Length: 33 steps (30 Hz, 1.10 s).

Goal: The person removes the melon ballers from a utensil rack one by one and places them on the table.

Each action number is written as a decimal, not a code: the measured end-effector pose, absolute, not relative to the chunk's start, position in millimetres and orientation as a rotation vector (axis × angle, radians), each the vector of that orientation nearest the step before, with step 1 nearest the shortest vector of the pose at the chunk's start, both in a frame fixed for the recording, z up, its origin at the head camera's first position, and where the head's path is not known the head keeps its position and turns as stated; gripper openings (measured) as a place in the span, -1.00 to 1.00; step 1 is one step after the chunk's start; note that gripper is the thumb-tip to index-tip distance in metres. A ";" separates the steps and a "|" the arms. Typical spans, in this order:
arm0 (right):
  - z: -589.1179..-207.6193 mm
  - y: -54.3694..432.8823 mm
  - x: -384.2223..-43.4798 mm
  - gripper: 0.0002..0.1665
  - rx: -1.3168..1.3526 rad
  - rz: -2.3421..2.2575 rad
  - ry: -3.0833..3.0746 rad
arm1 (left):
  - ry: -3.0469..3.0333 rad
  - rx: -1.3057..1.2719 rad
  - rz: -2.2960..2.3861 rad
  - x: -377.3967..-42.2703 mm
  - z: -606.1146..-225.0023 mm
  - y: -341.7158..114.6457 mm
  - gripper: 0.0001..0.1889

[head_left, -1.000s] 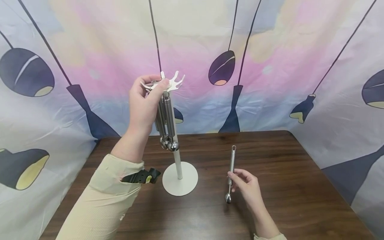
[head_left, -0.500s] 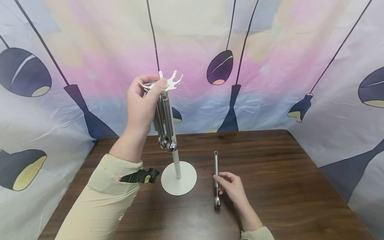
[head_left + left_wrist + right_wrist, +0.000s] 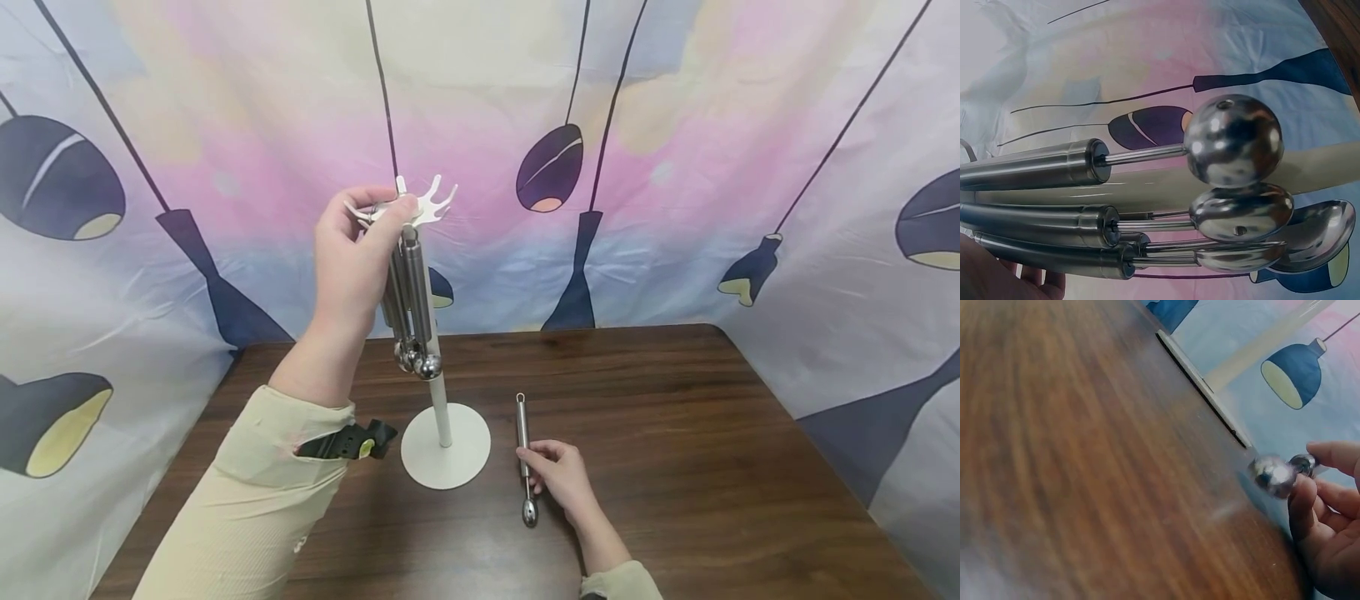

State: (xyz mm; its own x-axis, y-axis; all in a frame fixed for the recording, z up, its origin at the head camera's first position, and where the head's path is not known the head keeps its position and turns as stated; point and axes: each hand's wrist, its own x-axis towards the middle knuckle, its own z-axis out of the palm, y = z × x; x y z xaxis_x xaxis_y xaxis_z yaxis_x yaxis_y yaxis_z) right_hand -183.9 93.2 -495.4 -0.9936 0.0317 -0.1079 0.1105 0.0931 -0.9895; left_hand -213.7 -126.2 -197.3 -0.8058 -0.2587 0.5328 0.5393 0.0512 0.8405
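Observation:
My left hand grips the hooked top of a white rotating utensil stand, thumb pressed over its centre. Several steel melon ballers hang from the hooks, bowls downward. Close up in the left wrist view are their rounded bowls and one spoon-like bowl. To the right of the stand's round base, my right hand pinches another steel melon baller by its handle. Its loop end points away from me and its bowl sits low over the table.
The dark wooden table extends to the right and front of the stand. Behind it hangs a fabric backdrop printed with lamps. A black strap is round my left sleeve.
My right hand has carried the melon baller left across the table, nearer to the stand's base. The left hand has kept its grip on the stand's top.

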 end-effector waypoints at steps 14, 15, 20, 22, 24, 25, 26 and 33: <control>-504.4 93.5 -190.2 -0.63 0.135 -1.909 2.437 | -1.740 -0.269 -1.826 -214.7 -196.7 -124.0 -0.88; -504.3 93.6 -190.2 -0.63 0.142 -1.904 2.442 | -1.738 -0.271 -1.828 -214.9 -196.9 -123.9 -0.88; -502.6 94.2 -190.2 -0.64 0.180 -1.883 2.483 | -1.729 -0.283 -1.844 -215.6 -197.7 -123.6 -0.86; -502.0 94.7 -190.7 -0.66 0.195 -1.885 2.489 | -1.732 -0.285 -1.841 -215.6 -197.6 -123.2 -0.86; -501.6 95.2 -191.1 -0.66 0.211 -1.888 2.487 | -1.736 -0.286 -1.839 -215.5 -197.6 -123.1 -0.85; -501.4 95.3 -191.1 -0.66 0.212 -1.890 2.485 | -1.738 -0.284 -1.839 -215.4 -197.6 -123.0 -0.86; -501.4 95.3 -191.1 -0.66 0.212 -1.892 2.482 | -1.738 -0.282 -1.841 -215.4 -197.7 -123.1 -0.86; -499.5 93.1 -191.1 -0.68 0.188 -1.849 2.499 | -1.738 -0.277 -1.832 -215.5 -198.1 -124.3 -0.87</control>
